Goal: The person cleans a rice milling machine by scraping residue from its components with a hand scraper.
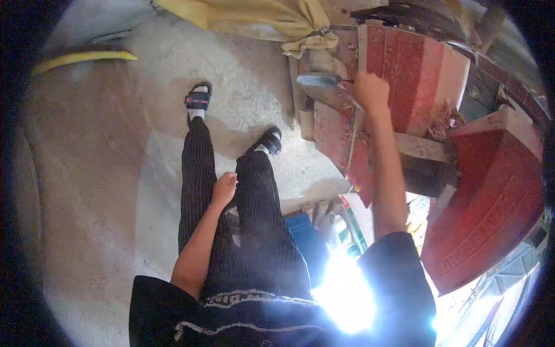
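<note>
My right hand (371, 91) is raised in a fist in front of a red painted metal machine (404, 75). It grips a hand tool (318, 80) with a flat, rounded grey end that points left; its handle is mostly hidden by the fingers, and I cannot tell its exact kind. The tool's end overlaps the machine's left side in this view. Low by my thigh, my left hand (226, 186) is loosely closed, and no object shows in it.
A second red housing (485, 202) with raised lettering juts out at right. Yellowish cloth (260, 20) hangs at the top. A yellow curved strip (87, 59) lies upper left. A blue container (308, 237) stands low beside my leg, near bright glare. Concrete floor (144, 98) lies underfoot.
</note>
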`<move>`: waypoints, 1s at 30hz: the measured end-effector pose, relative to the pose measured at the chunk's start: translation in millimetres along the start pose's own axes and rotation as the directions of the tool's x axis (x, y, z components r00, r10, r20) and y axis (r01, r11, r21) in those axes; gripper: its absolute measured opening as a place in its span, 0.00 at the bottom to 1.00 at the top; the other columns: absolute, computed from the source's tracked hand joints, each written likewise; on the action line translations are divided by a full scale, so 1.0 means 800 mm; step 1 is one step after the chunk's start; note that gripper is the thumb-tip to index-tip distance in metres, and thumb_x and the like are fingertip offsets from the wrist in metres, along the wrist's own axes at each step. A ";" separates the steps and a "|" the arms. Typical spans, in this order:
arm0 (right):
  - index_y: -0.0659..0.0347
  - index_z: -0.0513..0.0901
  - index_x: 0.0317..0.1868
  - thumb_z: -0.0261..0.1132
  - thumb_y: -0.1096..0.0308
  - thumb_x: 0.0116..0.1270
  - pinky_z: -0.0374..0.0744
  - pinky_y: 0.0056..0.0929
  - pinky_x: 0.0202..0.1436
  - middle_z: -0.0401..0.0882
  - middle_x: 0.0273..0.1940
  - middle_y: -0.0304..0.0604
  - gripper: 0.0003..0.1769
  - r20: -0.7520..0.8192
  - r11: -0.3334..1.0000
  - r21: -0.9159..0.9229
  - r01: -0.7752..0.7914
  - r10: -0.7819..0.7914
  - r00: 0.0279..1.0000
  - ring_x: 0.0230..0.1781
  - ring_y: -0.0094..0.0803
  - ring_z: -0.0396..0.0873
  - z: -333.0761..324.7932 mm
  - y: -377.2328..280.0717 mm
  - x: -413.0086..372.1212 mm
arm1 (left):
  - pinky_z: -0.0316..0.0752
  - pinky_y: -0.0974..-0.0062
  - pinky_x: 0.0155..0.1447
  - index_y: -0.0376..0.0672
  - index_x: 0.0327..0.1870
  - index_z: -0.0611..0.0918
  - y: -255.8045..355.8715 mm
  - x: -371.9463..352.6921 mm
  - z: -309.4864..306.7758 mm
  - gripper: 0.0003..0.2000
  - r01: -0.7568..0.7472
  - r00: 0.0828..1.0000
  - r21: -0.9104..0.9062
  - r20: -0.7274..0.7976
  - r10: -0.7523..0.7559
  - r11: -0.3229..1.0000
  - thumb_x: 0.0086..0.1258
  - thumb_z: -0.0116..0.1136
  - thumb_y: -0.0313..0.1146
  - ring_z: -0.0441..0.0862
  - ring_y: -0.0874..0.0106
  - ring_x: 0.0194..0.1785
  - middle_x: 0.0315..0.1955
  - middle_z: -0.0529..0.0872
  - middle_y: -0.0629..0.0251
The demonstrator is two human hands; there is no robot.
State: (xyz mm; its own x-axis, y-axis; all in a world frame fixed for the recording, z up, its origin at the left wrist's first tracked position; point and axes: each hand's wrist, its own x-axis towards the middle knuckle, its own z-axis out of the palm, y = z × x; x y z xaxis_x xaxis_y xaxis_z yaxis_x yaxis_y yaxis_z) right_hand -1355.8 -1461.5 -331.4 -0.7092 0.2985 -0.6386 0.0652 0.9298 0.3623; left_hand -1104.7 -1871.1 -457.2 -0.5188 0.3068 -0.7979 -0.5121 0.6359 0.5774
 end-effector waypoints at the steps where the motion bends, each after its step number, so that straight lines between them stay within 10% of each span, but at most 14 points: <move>1: 0.55 0.86 0.31 0.64 0.37 0.55 0.80 0.45 0.34 0.85 0.30 0.48 0.27 -0.036 0.994 0.070 -0.087 0.090 0.995 0.32 0.42 0.85 0.013 -0.003 -0.010 | 0.76 0.67 0.41 0.38 0.43 0.79 0.003 0.003 0.000 0.14 -0.051 0.999 0.046 -0.013 0.052 0.998 0.73 0.47 0.40 0.83 0.63 0.34 0.29 0.85 0.58; 8: 0.66 0.85 0.30 0.55 0.41 0.65 0.77 0.50 0.34 0.80 0.29 0.62 0.32 0.186 0.397 0.796 -0.456 0.557 0.810 0.29 0.57 0.81 0.141 -0.103 -0.108 | 0.74 0.65 0.48 0.38 0.43 0.80 0.005 0.007 -0.005 0.15 0.039 0.998 0.063 0.040 -0.041 0.997 0.73 0.47 0.41 0.83 0.59 0.40 0.33 0.84 0.56; 13: 0.66 0.84 0.33 0.55 0.44 0.67 0.76 0.49 0.32 0.80 0.27 0.62 0.29 0.095 0.269 0.870 -0.412 0.730 0.677 0.28 0.57 0.80 0.156 -0.121 -0.125 | 0.74 0.66 0.49 0.38 0.43 0.80 -0.033 0.003 0.001 0.15 0.050 0.996 0.005 0.080 -0.050 0.999 0.73 0.47 0.40 0.82 0.60 0.42 0.36 0.84 0.55; 15: 0.65 0.84 0.35 0.53 0.43 0.68 0.77 0.49 0.32 0.80 0.27 0.61 0.29 -0.190 0.337 0.921 -0.196 0.827 0.529 0.28 0.57 0.81 0.144 -0.100 -0.099 | 0.74 0.67 0.49 0.38 0.43 0.80 -0.045 0.008 0.004 0.15 0.066 0.993 0.042 0.094 -0.069 0.997 0.73 0.47 0.40 0.82 0.60 0.43 0.37 0.84 0.55; 20: 0.63 0.83 0.30 0.49 0.40 0.69 0.77 0.51 0.32 0.81 0.26 0.59 0.33 -0.018 0.308 0.791 -0.529 0.876 0.482 0.28 0.55 0.81 0.094 -0.073 -0.038 | 0.75 0.67 0.46 0.38 0.45 0.80 -0.025 0.007 -0.006 0.15 0.004 0.994 0.132 0.106 -0.018 0.991 0.72 0.48 0.40 0.82 0.61 0.39 0.33 0.84 0.56; 30: 0.67 0.84 0.33 0.49 0.39 0.69 0.76 0.49 0.38 0.81 0.30 0.62 0.36 0.268 -0.089 0.919 -0.384 0.855 0.443 0.33 0.55 0.81 0.155 -0.110 -0.056 | 0.74 0.69 0.40 0.38 0.44 0.80 -0.077 0.013 0.009 0.13 0.064 0.997 -0.085 0.045 -0.060 0.994 0.72 0.50 0.39 0.82 0.66 0.32 0.30 0.84 0.58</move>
State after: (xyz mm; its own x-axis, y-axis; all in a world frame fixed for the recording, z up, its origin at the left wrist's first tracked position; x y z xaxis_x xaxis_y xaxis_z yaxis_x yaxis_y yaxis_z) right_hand -1242.8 -1529.7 -418.9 -0.0706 0.9854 -0.1550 0.9115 0.0006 -0.4113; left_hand -1073.9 -1901.8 -502.5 -0.4558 0.2993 -0.8382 -0.6007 0.5915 0.5379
